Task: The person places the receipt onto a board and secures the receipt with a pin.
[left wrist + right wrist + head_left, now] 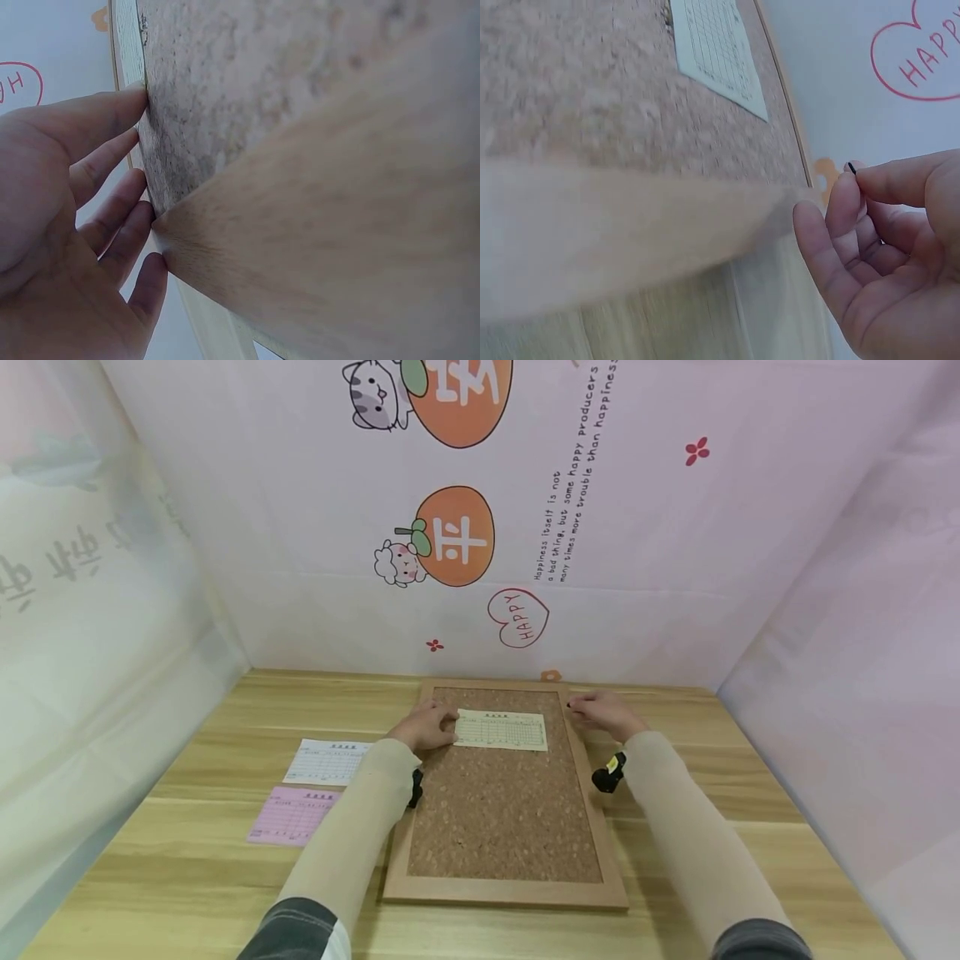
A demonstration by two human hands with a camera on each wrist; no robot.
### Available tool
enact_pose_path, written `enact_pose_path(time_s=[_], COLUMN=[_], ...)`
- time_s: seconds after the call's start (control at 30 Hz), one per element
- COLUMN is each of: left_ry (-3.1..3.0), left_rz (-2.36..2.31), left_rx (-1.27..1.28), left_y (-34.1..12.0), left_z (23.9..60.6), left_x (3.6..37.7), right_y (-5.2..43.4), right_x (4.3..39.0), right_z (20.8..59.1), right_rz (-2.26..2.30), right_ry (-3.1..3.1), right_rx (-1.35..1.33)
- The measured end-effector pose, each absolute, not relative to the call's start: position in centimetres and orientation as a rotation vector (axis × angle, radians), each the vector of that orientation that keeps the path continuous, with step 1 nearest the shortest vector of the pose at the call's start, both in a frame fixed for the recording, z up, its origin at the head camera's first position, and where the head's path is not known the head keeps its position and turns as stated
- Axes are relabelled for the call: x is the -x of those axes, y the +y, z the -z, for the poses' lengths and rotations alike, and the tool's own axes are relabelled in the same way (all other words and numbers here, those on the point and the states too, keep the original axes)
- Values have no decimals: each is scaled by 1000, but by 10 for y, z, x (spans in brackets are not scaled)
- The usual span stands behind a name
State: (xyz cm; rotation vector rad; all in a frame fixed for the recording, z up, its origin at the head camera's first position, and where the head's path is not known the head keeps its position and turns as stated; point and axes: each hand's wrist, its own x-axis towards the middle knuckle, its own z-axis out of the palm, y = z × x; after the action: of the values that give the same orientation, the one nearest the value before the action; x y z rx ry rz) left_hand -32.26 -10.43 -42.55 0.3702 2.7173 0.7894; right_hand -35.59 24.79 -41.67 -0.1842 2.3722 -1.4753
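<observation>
A cork board [504,810] in a wooden frame lies flat on the table. A pale yellow printed form [501,730] rests on its upper part. My left hand [433,727] presses the form's left edge with fairly straight fingers [112,214], which lie against the cork [225,82]. My right hand [592,710] hovers at the board's upper right corner, off the form. In the right wrist view its thumb and forefinger [844,202] pinch a tiny black pin [852,168], with the form [716,52] lying further left.
A white form [327,762] and a pink form [294,815] lie on the wooden table [750,793] left of the board. Printed fabric walls [637,568] close in the back and both sides.
</observation>
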Motion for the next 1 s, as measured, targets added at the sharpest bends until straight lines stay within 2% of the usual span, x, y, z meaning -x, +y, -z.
enact_pose_path(time_s=[1.0], left_ry=[2715], left_rz=[-803], left_rx=[-357], left_y=[-104], left_z=[429], left_x=[326], right_y=[170], right_x=[369], right_z=[424], right_rz=[1507], right_ry=[2345], right_rx=[75])
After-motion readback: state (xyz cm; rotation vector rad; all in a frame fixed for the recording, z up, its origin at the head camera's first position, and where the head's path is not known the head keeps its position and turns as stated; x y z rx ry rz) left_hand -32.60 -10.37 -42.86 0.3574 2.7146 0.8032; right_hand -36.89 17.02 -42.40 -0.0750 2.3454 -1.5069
